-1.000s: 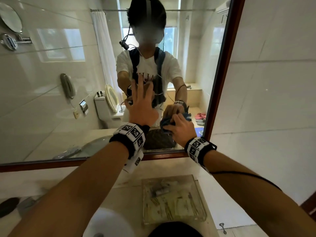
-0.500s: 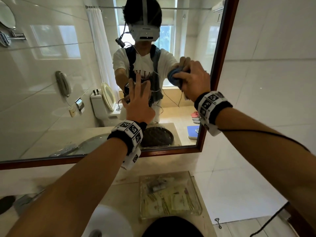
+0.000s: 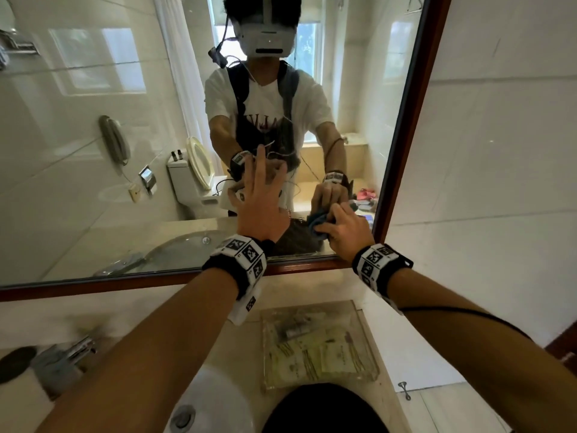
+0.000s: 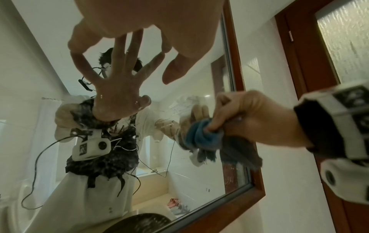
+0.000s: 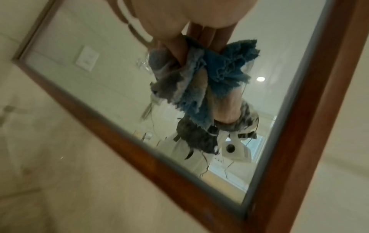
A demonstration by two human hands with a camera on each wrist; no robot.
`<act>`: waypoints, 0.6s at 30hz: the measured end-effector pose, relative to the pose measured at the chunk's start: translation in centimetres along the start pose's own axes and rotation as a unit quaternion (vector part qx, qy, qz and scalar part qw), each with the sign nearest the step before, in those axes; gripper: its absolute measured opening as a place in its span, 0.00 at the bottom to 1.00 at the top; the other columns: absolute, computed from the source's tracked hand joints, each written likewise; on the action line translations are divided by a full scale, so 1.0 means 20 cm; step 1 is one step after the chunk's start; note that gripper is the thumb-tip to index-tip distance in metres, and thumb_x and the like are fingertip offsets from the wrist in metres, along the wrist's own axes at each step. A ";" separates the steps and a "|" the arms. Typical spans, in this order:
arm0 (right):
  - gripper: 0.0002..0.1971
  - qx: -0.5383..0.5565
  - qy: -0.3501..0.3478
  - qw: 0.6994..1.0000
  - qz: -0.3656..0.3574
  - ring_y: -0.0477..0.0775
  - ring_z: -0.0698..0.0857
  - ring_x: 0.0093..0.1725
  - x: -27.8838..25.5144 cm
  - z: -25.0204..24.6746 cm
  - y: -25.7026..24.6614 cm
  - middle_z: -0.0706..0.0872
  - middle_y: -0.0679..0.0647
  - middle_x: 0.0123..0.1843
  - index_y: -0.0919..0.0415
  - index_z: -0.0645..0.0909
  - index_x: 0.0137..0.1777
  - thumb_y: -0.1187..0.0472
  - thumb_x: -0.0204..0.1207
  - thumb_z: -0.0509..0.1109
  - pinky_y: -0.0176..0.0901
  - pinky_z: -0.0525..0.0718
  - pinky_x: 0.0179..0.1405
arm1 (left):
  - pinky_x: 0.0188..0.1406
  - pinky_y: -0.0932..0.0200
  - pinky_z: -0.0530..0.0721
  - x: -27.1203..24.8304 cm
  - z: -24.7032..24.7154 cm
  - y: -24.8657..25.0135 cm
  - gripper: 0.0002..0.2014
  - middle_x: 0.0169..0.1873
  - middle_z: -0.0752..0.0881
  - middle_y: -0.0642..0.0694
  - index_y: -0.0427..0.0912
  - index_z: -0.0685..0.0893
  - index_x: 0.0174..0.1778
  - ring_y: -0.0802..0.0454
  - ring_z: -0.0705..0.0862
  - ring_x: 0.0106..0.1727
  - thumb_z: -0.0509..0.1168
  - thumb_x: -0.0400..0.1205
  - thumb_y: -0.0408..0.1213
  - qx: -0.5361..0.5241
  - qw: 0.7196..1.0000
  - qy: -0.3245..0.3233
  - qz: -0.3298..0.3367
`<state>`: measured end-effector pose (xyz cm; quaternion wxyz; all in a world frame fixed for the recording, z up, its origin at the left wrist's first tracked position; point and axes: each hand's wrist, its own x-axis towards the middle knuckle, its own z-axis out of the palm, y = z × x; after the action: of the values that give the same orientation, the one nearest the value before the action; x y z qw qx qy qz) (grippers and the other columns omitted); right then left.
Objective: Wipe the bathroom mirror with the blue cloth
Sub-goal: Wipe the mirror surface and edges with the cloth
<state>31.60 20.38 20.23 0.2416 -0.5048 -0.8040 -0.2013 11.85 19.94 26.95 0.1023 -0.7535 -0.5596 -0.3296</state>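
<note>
The bathroom mirror (image 3: 93, 151) in its brown wooden frame (image 3: 406, 135) fills the wall ahead. My left hand (image 3: 260, 195) is open, its spread fingertips (image 4: 78, 58) touching the glass near the middle. To its right, my right hand (image 3: 343, 229) grips a bunched blue cloth (image 3: 317, 226) and presses it against the glass close to the mirror's lower right corner. The left wrist view shows the cloth (image 4: 201, 137) pinched in the right hand (image 4: 249, 116). In the right wrist view the cloth (image 5: 225, 66) hangs crumpled from my fingers (image 5: 179, 52), against the glass.
Below the mirror a stone counter holds a glass tray (image 3: 318, 345) of small toiletries, a white basin (image 3: 215, 401) and a chrome tap (image 3: 65, 354). A tiled wall (image 3: 499, 151) stands right of the frame, with a brown door frame (image 4: 299, 47) beyond.
My right hand swept the cloth up along the mirror's right edge, then came back down to the lower right corner. The left hand stayed on the glass.
</note>
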 end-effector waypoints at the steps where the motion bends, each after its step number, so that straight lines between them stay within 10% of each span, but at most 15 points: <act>1: 0.15 -0.002 -0.013 1.000 0.003 0.62 0.80 0.44 -0.03 0.03 -0.01 0.79 0.58 0.43 0.54 0.91 0.45 0.59 0.57 0.87 0.44 0.79 0.27 | 0.71 0.20 0.53 0.00 0.01 0.00 0.42 0.83 0.36 0.48 0.59 0.56 0.81 0.43 0.36 0.83 0.66 0.72 0.34 -0.001 1.000 -0.001 0.000; 13: 0.12 0.002 0.170 0.984 0.043 0.64 0.84 0.45 0.36 -0.39 -0.05 0.83 0.61 0.46 0.55 0.91 0.48 0.62 0.64 0.83 0.39 0.71 0.33 | 0.71 0.28 0.67 -0.01 -0.03 -0.03 0.41 0.83 0.38 0.43 0.52 0.60 0.81 0.39 0.41 0.83 0.68 0.71 0.31 -0.051 0.999 -0.004 0.013; 18: 0.12 0.015 0.200 0.979 0.033 0.65 0.84 0.47 0.50 -0.47 -0.12 0.83 0.62 0.48 0.56 0.90 0.50 0.60 0.66 0.82 0.39 0.73 0.35 | 0.73 0.23 0.57 -0.02 -0.11 -0.08 0.40 0.82 0.35 0.39 0.53 0.56 0.82 0.36 0.36 0.82 0.65 0.74 0.35 -0.007 1.000 -0.006 -0.012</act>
<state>27.48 21.16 33.49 0.4117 -0.4772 -0.7249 -0.2782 9.54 19.09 28.01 0.0892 -0.7493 -0.5669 -0.3304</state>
